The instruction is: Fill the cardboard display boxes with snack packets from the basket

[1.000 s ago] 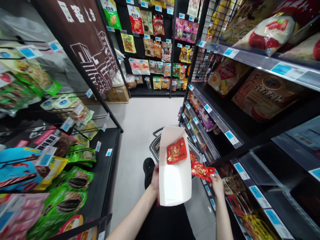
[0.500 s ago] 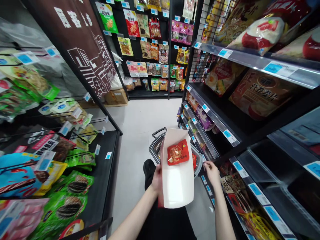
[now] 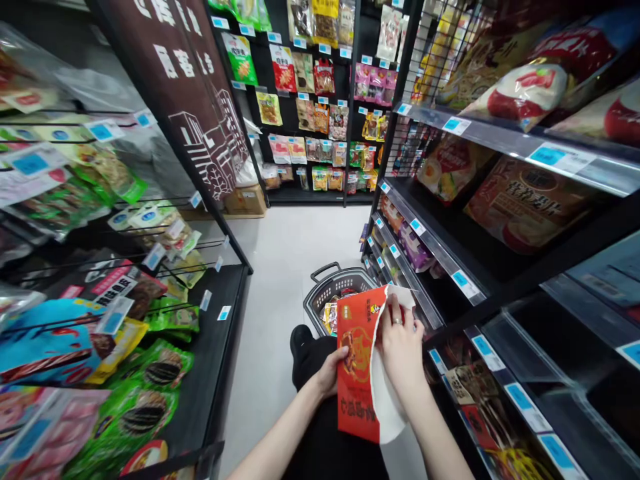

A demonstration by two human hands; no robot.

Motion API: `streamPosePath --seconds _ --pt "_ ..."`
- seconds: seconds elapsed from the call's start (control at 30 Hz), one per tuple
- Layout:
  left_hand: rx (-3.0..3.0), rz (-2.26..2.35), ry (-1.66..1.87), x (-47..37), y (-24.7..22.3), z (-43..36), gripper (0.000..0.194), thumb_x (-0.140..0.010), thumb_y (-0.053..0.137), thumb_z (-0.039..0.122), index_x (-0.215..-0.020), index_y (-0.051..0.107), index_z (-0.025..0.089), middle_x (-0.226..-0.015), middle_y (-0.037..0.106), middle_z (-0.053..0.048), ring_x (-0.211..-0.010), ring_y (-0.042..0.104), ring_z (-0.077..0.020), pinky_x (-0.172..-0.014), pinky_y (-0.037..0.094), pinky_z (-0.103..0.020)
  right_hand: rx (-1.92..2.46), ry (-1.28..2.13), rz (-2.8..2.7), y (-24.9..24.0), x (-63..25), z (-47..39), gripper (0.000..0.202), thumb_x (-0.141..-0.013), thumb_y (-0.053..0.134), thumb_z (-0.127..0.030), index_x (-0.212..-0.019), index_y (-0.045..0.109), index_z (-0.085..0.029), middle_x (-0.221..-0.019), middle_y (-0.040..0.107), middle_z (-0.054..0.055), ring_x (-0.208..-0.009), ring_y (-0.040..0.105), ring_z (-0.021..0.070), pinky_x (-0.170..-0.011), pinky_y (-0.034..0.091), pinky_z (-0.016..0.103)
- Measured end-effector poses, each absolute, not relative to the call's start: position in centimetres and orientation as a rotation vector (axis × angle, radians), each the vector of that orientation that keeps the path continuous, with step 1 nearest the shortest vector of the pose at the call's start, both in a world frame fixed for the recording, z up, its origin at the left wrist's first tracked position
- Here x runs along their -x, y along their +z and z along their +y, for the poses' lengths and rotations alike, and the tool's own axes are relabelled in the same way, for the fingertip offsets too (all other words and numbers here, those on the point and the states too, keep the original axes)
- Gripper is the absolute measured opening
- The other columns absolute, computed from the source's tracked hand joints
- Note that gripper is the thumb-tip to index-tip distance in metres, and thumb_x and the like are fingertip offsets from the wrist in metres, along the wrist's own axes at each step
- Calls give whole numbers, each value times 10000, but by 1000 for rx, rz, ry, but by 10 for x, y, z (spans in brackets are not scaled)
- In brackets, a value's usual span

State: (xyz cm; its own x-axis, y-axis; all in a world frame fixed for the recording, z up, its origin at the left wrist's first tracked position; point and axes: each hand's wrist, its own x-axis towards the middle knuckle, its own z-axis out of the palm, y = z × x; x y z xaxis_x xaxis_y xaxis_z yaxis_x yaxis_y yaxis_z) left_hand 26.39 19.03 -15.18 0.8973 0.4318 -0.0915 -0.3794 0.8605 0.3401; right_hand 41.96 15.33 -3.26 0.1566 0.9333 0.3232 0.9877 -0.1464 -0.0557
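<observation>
Low in the middle of the frame we see the left hand (image 3: 334, 368) curled around the left edge of an orange-red carton (image 3: 356, 363), fingers pressed on its printed face and thumb behind. The right hand (image 3: 400, 343) lies on the carton's right side with fingers loosely bent and together, the fingertips (image 3: 395, 308) pinching the top rim where the white inside shows; a ring sits on one finger. The carton is tilted toward the left, printed side facing us, held above the person's dark lap. Just behind it, on the pale floor, stands a grey basket (image 3: 325, 283) with small packets inside, partly hidden by the carton. Black shelves (image 3: 450, 267) with blue price tags run up the right of the frame, holding snack bags. At lower left hang green seed packets (image 3: 145, 400), and a brown banner (image 3: 200, 127) stands at upper left.
</observation>
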Motion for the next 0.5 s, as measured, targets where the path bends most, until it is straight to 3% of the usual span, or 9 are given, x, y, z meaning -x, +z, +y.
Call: streamPosePath --seconds 0.2,0.33,0.5 --pt "-318 211 429 -269 -145 192 422 -812 656 356 -1065 655 18 -951 743 -150 -933 699 -242 -876 510 -309 2259 -193 -1895 -19 -444 143 242 -826 575 -167 -1051 651 -122 -1108 621 174 -943 507 303 -791 391 444" --pt "-277 193 538 -270 -145 195 423 -816 633 432 -1045 681 80 -973 747 -105 -989 681 -237 -995 444 -341 1721 35 -1885 -2 -476 109 176 -906 481 -155 -904 650 -206 -878 632 62 -858 500 218 -779 406 380" --pt "-224 159 658 -261 -149 200 517 -814 569 553 -1163 653 180 -1172 691 -45 -1146 606 -251 -1087 358 -391 1052 350 -1463 -15 -513 67 137 -825 657 -201 -718 662 -286 -788 619 14 -1019 535 239 -884 426 436"
